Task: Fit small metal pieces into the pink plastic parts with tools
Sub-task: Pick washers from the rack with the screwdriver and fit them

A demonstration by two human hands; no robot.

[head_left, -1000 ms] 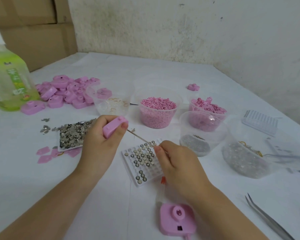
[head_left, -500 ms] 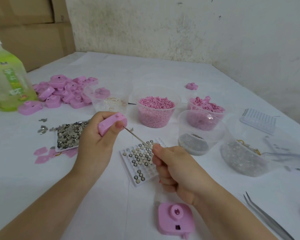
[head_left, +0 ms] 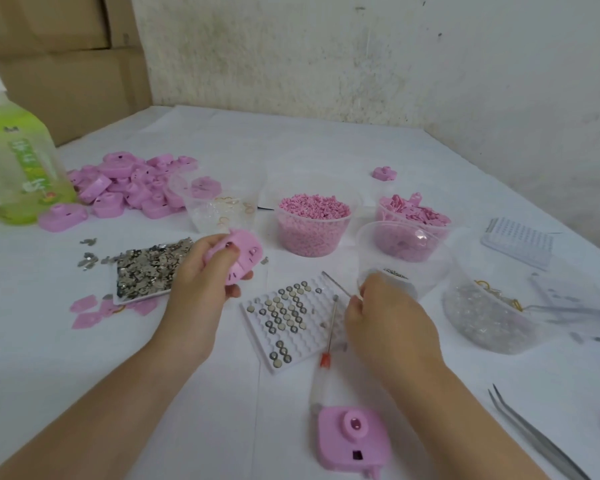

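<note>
At centre frame the left hand (head_left: 201,285) grips a pink part (head_left: 244,254), while the right hand (head_left: 392,323) beside the tray (head_left: 310,339) curls, its grip unclear.

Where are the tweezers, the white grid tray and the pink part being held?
tweezers (head_left: 534,433): head view, middle of the arms.
white grid tray (head_left: 309,345): head view, bare cells towards its near edge.
held pink part (head_left: 245,251): head view, its exposed face.

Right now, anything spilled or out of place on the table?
A few metal pieces lie loose just left of their tray, apparently spilled off it. One stray pink part sits alone at the back, well apart from the pile. Nothing looks damaged.
</note>
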